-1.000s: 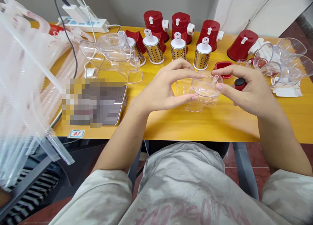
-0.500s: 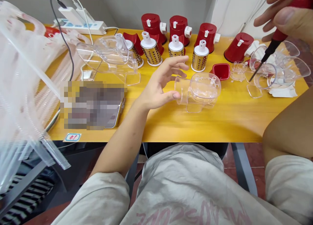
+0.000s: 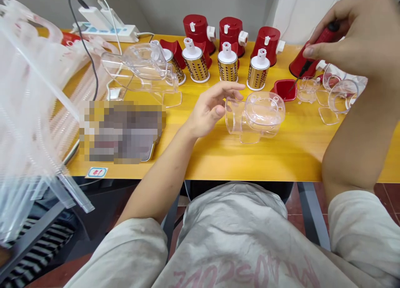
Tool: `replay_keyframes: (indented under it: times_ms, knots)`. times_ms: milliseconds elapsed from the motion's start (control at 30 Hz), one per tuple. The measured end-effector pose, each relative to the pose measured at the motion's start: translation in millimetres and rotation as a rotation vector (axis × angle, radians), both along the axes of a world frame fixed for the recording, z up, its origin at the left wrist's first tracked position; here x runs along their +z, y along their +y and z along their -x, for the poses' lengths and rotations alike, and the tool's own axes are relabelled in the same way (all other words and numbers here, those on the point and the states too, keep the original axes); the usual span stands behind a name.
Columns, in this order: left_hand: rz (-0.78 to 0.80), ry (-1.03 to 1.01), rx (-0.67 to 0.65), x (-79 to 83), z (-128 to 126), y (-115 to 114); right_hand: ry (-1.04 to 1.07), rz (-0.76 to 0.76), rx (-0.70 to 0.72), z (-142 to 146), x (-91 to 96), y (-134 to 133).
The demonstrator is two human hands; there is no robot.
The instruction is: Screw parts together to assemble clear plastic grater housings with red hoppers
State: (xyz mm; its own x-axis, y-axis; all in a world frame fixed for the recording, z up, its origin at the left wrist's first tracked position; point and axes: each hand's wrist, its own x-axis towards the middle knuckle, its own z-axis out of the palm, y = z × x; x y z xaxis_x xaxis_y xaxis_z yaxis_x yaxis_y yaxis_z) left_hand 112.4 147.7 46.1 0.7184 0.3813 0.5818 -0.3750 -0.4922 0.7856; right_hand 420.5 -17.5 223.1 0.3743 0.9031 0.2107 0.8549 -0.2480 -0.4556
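Note:
My right hand (image 3: 353, 38) grips a screwdriver (image 3: 321, 38) with a red and black handle. Its dark shaft slants down and its tip is over or inside a small red cup (image 3: 285, 90); I cannot tell whether it touches anything there. On the table in front of me sits a clear plastic housing (image 3: 262, 113) with a round tube end facing left. By that end, my left hand (image 3: 208, 108) is half curled with fingers apart, holding nothing; whether a fingertip touches the rim is unclear.
Metal grater drums (image 3: 228, 65) with white tops stand behind, before several red bases (image 3: 231, 36). Clear parts (image 3: 342, 94) lie at right, another clear housing (image 3: 143, 67) at left. Further left are a blurred-out flat device (image 3: 125, 133), bagged plastic (image 3: 37, 83) and a power strip (image 3: 106, 31).
My right hand has swung left with the screwdriver, its tip going from the clear parts to the red cup. My left thumb has drawn back from the housing's tube end.

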Motion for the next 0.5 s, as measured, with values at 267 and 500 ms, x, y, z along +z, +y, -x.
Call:
replay_keyframes:
  times_ms: [267, 500]
  knots:
    - [0.09, -0.055, 0.097, -11.7, -6, -1, -0.053, 0.298, -0.144, 16, -9.5, 21]
    - [0.108, -0.13, 0.068, -11.1, -9, -4, -0.072, 0.346, -0.133, 17, -7.9, 17]
